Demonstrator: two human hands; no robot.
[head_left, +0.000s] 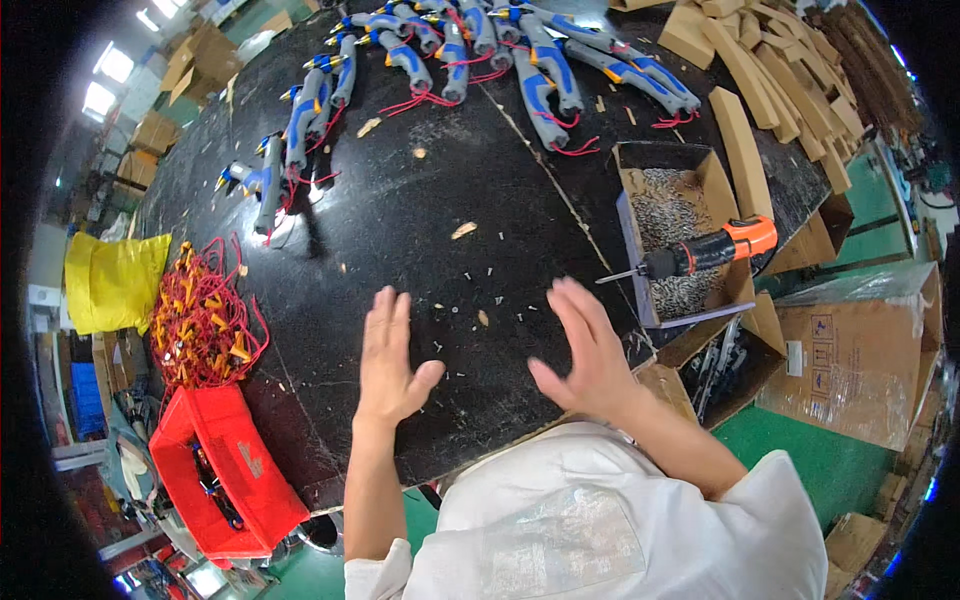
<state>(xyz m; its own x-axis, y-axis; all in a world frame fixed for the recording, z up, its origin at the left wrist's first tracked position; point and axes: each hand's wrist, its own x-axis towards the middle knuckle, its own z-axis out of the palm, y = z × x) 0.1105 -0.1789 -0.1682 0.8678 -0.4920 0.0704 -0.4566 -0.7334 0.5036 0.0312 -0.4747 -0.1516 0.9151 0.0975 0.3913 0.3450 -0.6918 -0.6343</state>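
The left hand (390,362) and right hand (594,362) flank loose screws (499,300) on the tabletop (400,210), each grip empty, thumb apart. I'd call the far blue-grey tools (454,70) assembled; orange wired parts (195,315) remain.

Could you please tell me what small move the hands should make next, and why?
Perhaps the left hand and right hand should gather the small silvery metal screws: both hands are open and empty, and the screws lie loose on the flat black tabletop, near them.
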